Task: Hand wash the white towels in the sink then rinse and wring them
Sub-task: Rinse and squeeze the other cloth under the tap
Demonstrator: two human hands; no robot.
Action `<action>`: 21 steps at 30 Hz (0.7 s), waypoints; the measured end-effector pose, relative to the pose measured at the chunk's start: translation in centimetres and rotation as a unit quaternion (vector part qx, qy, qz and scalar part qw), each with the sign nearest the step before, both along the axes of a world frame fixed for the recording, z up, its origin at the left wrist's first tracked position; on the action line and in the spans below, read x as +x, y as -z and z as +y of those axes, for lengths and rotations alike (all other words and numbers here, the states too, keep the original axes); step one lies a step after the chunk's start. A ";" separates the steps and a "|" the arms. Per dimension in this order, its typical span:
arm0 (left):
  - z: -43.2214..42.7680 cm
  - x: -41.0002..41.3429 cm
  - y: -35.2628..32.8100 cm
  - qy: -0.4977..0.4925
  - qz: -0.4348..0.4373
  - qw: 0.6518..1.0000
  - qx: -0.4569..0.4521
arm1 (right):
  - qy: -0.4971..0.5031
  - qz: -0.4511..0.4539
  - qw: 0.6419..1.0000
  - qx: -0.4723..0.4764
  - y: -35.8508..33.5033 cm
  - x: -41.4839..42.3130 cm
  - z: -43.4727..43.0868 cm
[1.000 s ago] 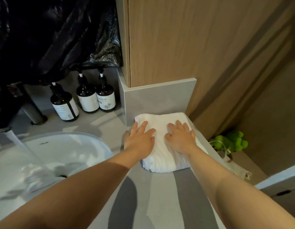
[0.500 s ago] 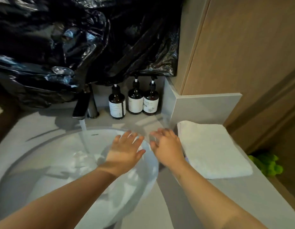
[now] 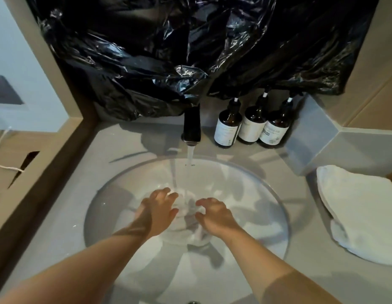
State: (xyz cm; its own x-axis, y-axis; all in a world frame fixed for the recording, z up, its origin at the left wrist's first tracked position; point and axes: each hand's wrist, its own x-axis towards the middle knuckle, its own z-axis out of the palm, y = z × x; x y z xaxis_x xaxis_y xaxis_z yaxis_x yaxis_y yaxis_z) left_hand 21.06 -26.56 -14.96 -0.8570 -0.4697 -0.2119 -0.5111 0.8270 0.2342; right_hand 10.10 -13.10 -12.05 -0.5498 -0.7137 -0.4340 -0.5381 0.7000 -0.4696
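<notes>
Wet towel (image 3: 198, 235) is bunched at the btm of the sink (image 3: 276, 194), right under the faucet (image 3: 191, 126) stream, directly between both hands and just ahead of the fingertips; no clear long axis, it's a wad. L hand (image 3: 156, 210) has fingers spread, only lightly bent, over the towel's left edge, not gripping afaict; R hand (image 3: 214, 216) has fingers curled down at its right side, can't tell if they're actually pinching cloth. Both abt equally near, so next move prob = close in from both sides; 2nd towel (image 3: 361, 216) lies folded on the counter (image 3: 322, 281), well off to R, nearer R hand.
</notes>
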 end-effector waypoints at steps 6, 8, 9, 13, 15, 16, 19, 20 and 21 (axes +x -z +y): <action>-0.6 -1.4 3.4 -0.161 0.066 0.956 0.237 | 0.012 -0.099 0.995 0.004 4.5 -0.8 -3.1; -1.1 -1.8 4.1 -0.228 0.107 0.910 0.330 | 0.017 -0.164 0.986 -0.011 6.3 -0.5 -3.3; -1.3 -2.0 4.2 -0.263 0.137 0.880 0.370 | 0.023 -0.175 0.984 -0.022 7.0 -0.4 -3.2; -2.0 -2.9 4.0 -0.377 0.233 0.767 0.464 | 0.095 -0.147 0.977 -0.119 8.1 -1.5 -3.7; -1.8 -3.2 3.3 -0.369 0.264 0.721 0.523 | 0.176 -0.169 0.957 -0.159 7.5 -2.2 -4.2; -1.7 -3.4 3.0 -0.354 0.273 0.713 0.541 | 0.215 -0.185 0.942 -0.179 7.1 -2.4 -4.3; -1.2 -4.6 2.7 -0.340 0.293 0.729 0.517 | 0.284 -0.247 0.892 -0.249 5.6 -2.6 -4.4; -1.0 -4.9 2.7 -0.349 0.287 0.739 0.500 | 0.296 -0.262 0.878 -0.269 5.2 -2.8 -4.4; -0.9 -5.3 2.7 -0.357 0.275 0.749 0.486 | 0.307 -0.268 0.868 -0.285 4.5 -3.0 -4.4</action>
State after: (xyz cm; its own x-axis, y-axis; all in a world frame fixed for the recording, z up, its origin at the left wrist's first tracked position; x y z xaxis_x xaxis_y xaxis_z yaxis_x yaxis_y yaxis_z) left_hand 15.80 -27.49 -17.64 -0.5443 -0.7031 -0.4576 -0.3463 -0.3085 0.8860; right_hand 7.11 -17.51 -16.51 -0.7298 -0.5407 -0.4184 0.2571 0.3499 -0.9008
